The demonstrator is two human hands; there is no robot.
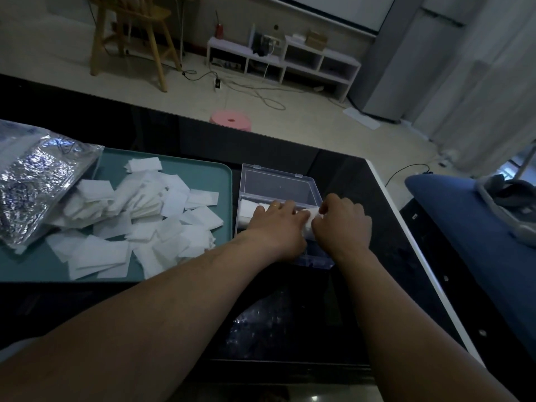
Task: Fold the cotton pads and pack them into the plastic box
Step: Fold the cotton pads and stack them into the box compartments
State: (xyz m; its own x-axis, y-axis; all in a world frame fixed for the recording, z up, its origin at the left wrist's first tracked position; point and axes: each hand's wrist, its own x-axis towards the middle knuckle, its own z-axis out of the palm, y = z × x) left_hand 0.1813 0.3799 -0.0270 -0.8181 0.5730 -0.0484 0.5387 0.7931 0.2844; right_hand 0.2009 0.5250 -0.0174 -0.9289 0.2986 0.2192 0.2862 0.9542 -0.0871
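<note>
A clear plastic box (314,261) stands open on the dark table, its lid (275,184) tipped back. White folded cotton pads (248,208) line its left inside. My left hand (278,224) reaches into the box, fingers laid over the pads. My right hand (342,221) is beside it, curled round a white pad (309,226) between the two hands. A heap of loose cotton pads (139,219) lies on the teal tray (208,172) to the left.
A crinkled plastic bag (34,184) lies over the tray's left end. The table's white edge (412,236) runs down the right, with a blue seat (475,242) beyond. A pink round stool (230,120) stands past the far edge.
</note>
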